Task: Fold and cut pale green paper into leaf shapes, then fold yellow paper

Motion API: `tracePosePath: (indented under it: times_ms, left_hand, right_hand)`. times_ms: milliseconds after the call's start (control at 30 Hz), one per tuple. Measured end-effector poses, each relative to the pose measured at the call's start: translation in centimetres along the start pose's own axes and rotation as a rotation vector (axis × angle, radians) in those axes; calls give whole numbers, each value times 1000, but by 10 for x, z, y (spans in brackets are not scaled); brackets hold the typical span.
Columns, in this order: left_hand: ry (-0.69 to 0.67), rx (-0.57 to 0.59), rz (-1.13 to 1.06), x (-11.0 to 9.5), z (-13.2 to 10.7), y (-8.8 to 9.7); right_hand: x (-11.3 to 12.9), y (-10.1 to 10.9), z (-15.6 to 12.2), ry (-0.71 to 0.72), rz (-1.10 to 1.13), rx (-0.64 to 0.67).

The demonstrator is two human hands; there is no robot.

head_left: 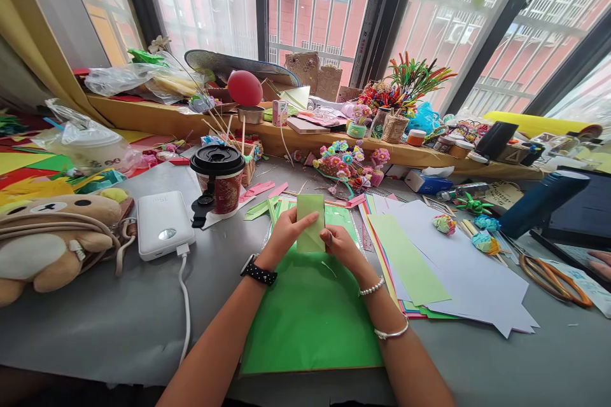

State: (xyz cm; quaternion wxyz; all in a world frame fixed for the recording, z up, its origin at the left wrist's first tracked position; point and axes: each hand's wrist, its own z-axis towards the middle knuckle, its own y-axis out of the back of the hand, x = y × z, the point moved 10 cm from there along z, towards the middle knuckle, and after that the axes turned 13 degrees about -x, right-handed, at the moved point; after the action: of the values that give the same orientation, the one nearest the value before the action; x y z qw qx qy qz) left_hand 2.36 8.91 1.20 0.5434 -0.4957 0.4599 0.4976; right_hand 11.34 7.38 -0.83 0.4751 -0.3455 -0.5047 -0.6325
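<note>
A folded piece of light green paper (308, 238) is held up over a large green sheet (310, 324) on the grey desk. My left hand (286, 234) grips its left side, thumb across the front. Closed at the paper's right edge is my right hand (342, 247); a small dark bit shows at its fingertips, too small to name. A thin pale sliver (329, 268) lies on the green sheet just below my hands. Behind the paper, light green strips (261, 208) lie on the desk.
To the left stand a lidded paper cup (226, 187), a white power bank (165, 226) with its cable and a plush bear (57, 241). White and coloured sheets (458, 261) lie right, near scissors (554, 280). At the right edge, another person's hand (601, 264) shows by a laptop.
</note>
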Motion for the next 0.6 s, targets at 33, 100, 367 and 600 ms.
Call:
tracePosePath:
  times_ms: [33,100,367,600]
  left_hand:
    - [1,3,3,0,0,0]
    - [-1,5,11,0,0,-1]
    - [-9,5,25,-2,-1,-1]
    - [-8,-4,29,-2,0,0]
  right_hand:
    - [0,0,0,0,-2,0]
    - [0,1,0,3,-5,-5]
    - [2,2,0,20,-5,-13]
    - [-1,3,1,23,6,-25]
